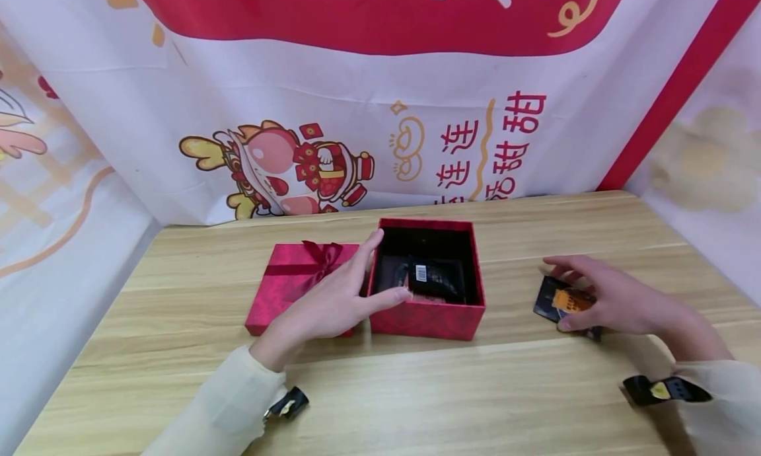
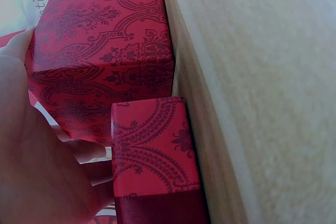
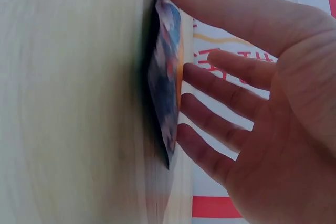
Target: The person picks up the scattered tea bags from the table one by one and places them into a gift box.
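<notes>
A red patterned gift box (image 1: 428,320) stands lidless, its dark inside holding black packets (image 1: 442,281), one with a white barcode label. My left hand (image 1: 329,304) spreads over its left side, thumb at the near rim and index finger by the far left corner. The left wrist view shows the palm beside the box's wall (image 2: 110,30), fingers partly hidden behind the lid (image 2: 152,150). To the right, my right hand (image 1: 624,301) arches over a small black-and-orange packet (image 1: 547,297) lying on the table. Its thumb is at one end of the packet (image 3: 168,72), its fingers fairly straight along the top.
The box lid (image 1: 270,304), with a dark red ribbon bow (image 1: 324,258), lies left of the box, partly under my left forearm. Behind the wooden table (image 1: 452,396) hangs a printed cloth (image 1: 333,73). Both wrists wear dark straps (image 1: 666,390).
</notes>
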The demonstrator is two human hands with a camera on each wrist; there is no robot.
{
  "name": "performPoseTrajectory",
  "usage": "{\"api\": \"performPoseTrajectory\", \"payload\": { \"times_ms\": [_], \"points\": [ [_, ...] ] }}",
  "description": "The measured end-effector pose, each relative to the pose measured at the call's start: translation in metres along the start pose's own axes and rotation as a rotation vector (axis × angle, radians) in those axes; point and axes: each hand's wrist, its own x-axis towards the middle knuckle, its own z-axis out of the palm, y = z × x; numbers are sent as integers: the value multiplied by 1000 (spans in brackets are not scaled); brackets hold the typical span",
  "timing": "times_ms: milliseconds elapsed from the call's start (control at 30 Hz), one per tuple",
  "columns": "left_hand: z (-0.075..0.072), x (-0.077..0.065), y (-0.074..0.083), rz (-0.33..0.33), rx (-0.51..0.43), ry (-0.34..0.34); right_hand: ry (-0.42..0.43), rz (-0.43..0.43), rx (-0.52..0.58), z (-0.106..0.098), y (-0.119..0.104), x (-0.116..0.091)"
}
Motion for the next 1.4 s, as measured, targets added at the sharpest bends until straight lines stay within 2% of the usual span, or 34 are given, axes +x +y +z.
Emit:
{"api": "performPoseTrajectory", "payload": {
  "times_ms": [300, 567, 833, 1067, 1400],
  "points": [
    [0, 0, -1, 3, 5, 1, 41, -21, -112, 1, -2, -2],
    [0, -1, 0, -5, 4, 6, 38, -31, -105, 5, -8, 6],
    [0, 0, 0, 3, 2, 0, 6, 7, -127, -3, 1, -4],
    [1, 1, 0, 5, 3, -2, 37, -42, -155, 0, 3, -3],
    [0, 0, 0, 0, -3, -3, 3, 66, -83, -1, 3, -1]
  ]
}}
